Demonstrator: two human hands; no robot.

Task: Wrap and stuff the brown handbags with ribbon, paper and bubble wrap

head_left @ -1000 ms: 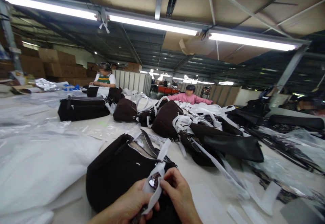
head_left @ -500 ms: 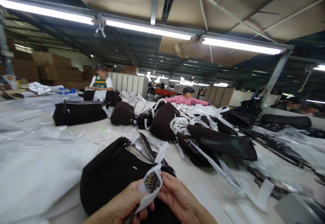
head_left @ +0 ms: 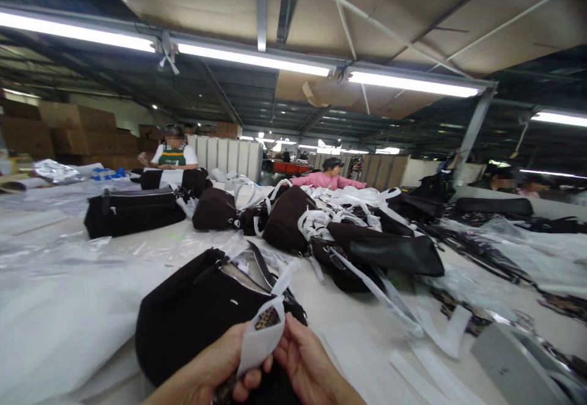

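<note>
In front of me a black handbag (head_left: 183,325) lies on the table, its zipped opening facing away to the right. My left hand (head_left: 229,356) is closed round a leopard-print strap (head_left: 267,318) and the white wrapping strip (head_left: 261,347) folded about it. My right hand (head_left: 302,356) pinches the right edge of the same white strip with thumb and fingers. A narrow white tail (head_left: 285,278) of the wrapping stands up toward the bag's strap end. Below my left hand, a dark bit of the strap (head_left: 224,390) sticks out.
Several dark bags (head_left: 288,218) with white-wrapped straps heap up beyond. Another black bag (head_left: 135,212) stands at left. Clear plastic and white sheets (head_left: 68,319) cover the left side. White paper strips (head_left: 426,374) lie at right by a grey object (head_left: 513,362). Two co-workers (head_left: 177,151) (head_left: 328,175) are across the table.
The white strip now folds further over the leopard-print strap, covering more of it. Both hands stay on it. The view has shifted slightly, and the far-left co-worker has raised a hand.
</note>
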